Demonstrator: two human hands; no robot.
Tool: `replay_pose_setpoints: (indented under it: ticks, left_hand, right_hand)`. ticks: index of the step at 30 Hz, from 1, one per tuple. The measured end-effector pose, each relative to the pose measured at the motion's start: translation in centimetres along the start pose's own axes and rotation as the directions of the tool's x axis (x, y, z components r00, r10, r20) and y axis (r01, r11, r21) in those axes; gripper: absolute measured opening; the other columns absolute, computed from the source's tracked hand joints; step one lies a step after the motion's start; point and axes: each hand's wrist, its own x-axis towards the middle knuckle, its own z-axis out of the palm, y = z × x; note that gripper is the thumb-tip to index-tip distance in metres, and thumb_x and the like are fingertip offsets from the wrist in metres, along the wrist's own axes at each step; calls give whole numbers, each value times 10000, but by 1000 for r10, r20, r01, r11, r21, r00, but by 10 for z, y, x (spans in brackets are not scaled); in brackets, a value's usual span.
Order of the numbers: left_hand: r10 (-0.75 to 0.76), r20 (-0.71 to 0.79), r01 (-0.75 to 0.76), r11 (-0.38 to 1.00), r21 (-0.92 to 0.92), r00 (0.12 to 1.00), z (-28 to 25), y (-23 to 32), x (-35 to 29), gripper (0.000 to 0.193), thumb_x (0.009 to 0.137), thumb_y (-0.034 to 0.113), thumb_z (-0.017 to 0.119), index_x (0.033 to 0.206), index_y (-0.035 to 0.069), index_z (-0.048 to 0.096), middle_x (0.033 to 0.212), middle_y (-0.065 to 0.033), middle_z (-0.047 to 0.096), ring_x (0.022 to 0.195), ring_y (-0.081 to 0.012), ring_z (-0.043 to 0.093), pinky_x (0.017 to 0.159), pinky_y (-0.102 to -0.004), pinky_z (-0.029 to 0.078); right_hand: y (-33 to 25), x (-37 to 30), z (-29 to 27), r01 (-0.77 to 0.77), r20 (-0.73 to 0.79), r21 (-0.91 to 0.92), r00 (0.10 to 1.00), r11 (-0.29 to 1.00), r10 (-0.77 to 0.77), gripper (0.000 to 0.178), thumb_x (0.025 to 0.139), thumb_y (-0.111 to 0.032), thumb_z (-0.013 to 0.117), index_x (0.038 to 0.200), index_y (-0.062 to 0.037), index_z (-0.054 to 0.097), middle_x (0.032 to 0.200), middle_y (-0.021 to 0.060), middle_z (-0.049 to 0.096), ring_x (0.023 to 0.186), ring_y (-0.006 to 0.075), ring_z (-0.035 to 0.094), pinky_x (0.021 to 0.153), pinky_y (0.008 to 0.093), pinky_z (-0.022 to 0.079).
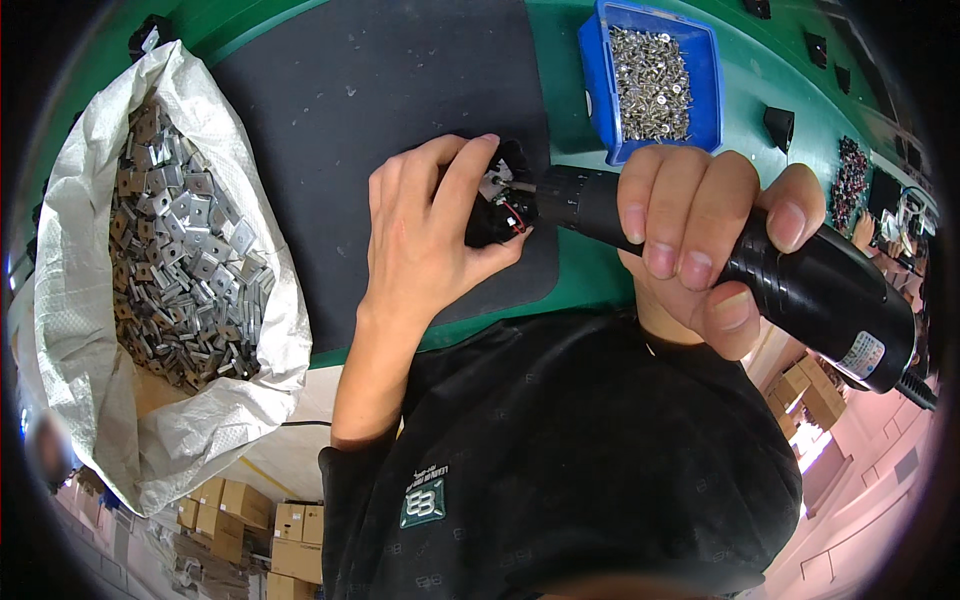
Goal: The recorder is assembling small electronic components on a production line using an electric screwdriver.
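My left hand [425,215] is closed around a small black plastic housing [484,222], pressed to the dark mat. A metal plate and a thin red wire show in the housing's open side. My right hand [705,230] grips a black electric screwdriver [820,290], held almost level. Its tip points left into the housing, at the metal plate; whether a screw sits under the tip is too small to tell. The fingers of my left hand hide part of the housing.
A blue bin [714,100] of screws stands at the back right. At the left, a white woven sack [80,330] holds many square metal plates [190,250]. Under the work lies a dark mat [320,110] on a green table. Black parts [779,128] sit further right.
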Motion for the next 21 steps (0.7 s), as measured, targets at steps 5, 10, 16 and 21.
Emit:
replay_pose_setpoints:
  ticks: [5, 10, 16, 21]
  left_hand:
    - [-2, 8, 2, 1000, -17, 1000, 1, 2, 3, 682, 527, 188, 809, 1167, 86, 597, 1059, -59, 569, 966, -249, 539, 837, -386, 393]
    - [-6, 14, 6, 1000, -13, 1000, 0, 2, 1, 690, 524, 188, 810, 1171, 85, 595, 1061, -61, 570, 975, -253, 533, 836, -387, 392]
    - [-9, 21, 10, 1000, -26, 1000, 0, 1, 2, 700, 520, 194, 811, 1177, 86, 594, 1063, -62, 572, 972, -252, 531, 833, -385, 389]
    - [-10, 14, 11, 1000, -25, 1000, -1, 0, 0, 702, 519, 194, 810, 1179, 87, 595, 1069, -60, 572, 963, -251, 533, 833, -384, 389]
  right_hand:
    - [-1, -1, 1, 14, -15, -36, 1000, 999, -15, 405, 862, -157, 650, 1189, -195, 414, 868, -1, 539, 757, 136, 514, 716, 301, 398]
    - [1, -2, 1, 14, -8, -26, 1000, 1000, -15, 419, 851, -141, 654, 1193, -195, 420, 864, 2, 545, 748, 139, 524, 705, 301, 404]
    - [-1, -2, 4, 4, -22, -17, 1000, 1000, -5, 415, 850, -130, 660, 1192, -192, 432, 858, 1, 550, 740, 140, 530, 692, 299, 408]
    - [0, -1, 5, -3, -6, -18, 1000, 1000, 3, 413, 852, -133, 668, 1188, -196, 436, 855, 1, 552, 742, 140, 533, 694, 298, 407]
